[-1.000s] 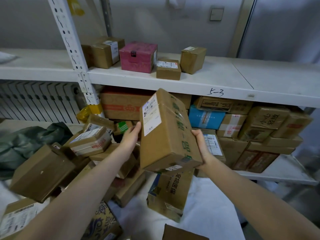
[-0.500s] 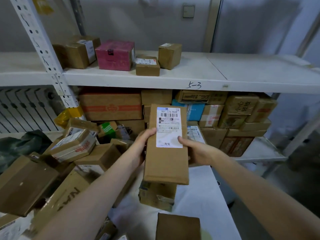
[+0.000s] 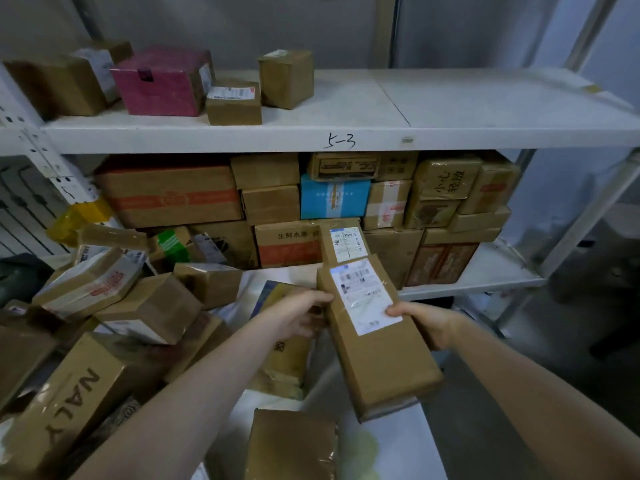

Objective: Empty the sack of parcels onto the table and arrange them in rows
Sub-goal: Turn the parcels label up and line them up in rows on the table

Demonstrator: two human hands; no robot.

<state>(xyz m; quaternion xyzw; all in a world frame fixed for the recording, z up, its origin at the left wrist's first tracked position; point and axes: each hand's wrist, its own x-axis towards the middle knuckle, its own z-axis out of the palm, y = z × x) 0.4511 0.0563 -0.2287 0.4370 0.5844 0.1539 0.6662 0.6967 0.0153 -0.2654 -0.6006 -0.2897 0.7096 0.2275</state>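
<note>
Parcel (image 3: 381, 358): long flat carton, held over table (image 3: 408, 445) edge, at 3 o'clock of the heap (image 3: 149, 306). Looks stiff and light, tape maybe slick; best gripped on its long sides. Long axis runs 11 to 5 o'clock, label up. Left hand (image 3: 298, 318) and right hand (image 3: 427, 323) both clasp its sides.

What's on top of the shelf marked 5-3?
A pink box, a big brown box, a flat labelled box and a small brown box. Anything behind them is covered.
</note>
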